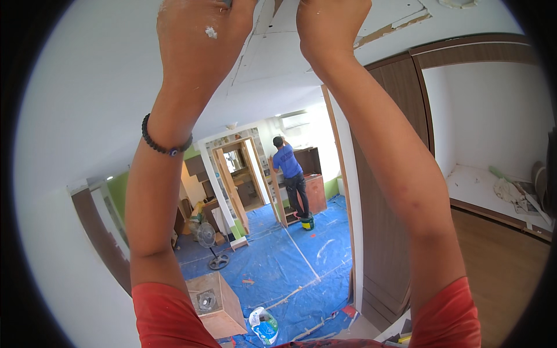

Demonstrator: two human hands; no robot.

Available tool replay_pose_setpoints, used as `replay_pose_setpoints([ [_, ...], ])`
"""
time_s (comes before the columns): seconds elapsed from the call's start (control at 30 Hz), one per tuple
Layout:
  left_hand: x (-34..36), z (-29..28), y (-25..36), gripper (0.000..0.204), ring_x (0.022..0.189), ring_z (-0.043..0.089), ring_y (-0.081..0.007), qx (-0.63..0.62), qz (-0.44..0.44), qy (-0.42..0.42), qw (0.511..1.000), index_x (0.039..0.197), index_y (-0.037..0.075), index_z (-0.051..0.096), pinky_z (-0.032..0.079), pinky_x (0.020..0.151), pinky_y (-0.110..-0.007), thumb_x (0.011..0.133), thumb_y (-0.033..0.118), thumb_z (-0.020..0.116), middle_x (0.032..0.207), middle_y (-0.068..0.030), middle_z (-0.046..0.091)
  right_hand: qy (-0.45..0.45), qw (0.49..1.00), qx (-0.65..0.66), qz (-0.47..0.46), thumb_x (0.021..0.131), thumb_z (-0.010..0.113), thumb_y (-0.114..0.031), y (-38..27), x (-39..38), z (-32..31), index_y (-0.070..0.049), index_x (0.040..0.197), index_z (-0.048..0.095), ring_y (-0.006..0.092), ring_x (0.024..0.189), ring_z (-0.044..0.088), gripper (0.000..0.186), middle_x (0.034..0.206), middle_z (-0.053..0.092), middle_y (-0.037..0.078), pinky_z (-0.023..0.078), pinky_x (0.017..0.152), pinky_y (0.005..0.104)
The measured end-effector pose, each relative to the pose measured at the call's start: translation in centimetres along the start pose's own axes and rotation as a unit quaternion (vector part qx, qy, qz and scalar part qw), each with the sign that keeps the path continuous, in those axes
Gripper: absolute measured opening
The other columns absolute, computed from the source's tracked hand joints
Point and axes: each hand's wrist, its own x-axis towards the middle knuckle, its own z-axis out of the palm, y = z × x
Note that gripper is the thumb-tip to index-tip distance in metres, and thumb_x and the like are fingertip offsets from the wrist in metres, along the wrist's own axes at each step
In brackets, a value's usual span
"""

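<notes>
Both my arms reach up to the white ceiling [272,55], bare below red sleeves. At the top, my left hand [203,35] is closed, with a white smear on its back. Beside its thumb a sliver of something grey [226,2] shows; the upper edge cuts off the rest. A dark beaded bracelet [152,142] circles the left wrist. My right hand [333,23], to the right of it, is curled closed; its fingertips and anything in them are out of sight. Between and beside the hands run cracked seams and a gap with a brown edge [394,28] in the ceiling.
Below lies a blue floor sheet [267,261] with scraps. A wooden box [223,307], a white tub [264,325] and a standing fan [204,235] are on it. A co-worker in blue [287,162] stands on a bucket [307,222] farther off. To the right is a brown wardrobe [386,203].
</notes>
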Motion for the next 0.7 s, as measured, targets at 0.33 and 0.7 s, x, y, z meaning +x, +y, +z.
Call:
replay_pose_setpoints([
  [0.33,0.5,1.1,-2.0,0.013,0.06,0.066,-0.0175,-0.039,0.046,0.012,0.998,0.094,-0.005,0.071,0.048,0.057,-0.031,0.094,0.006,0.066,0.07,-0.0162,0.069,-0.006,0.999,0.036,-0.007,0.101,0.066,-0.015,1.2,-0.5,0.1,0.006,0.097,0.068,0.0085,0.066,0.057,0.022,0.076,0.067,0.006,0.045,0.058,0.024],
  [0.7,0.7,-0.2,0.3,0.013,0.056,0.056,-0.0123,0.032,0.018,-0.017,0.999,0.093,-0.005,0.071,0.044,0.054,-0.029,0.094,0.007,0.066,0.065,-0.0107,0.064,-0.015,1.0,0.006,0.012,0.104,0.06,-0.017,0.2,0.2,-0.2,0.008,0.094,0.067,0.012,0.07,0.061,0.027,0.079,0.068,0.01,0.052,0.064,0.0288],
])
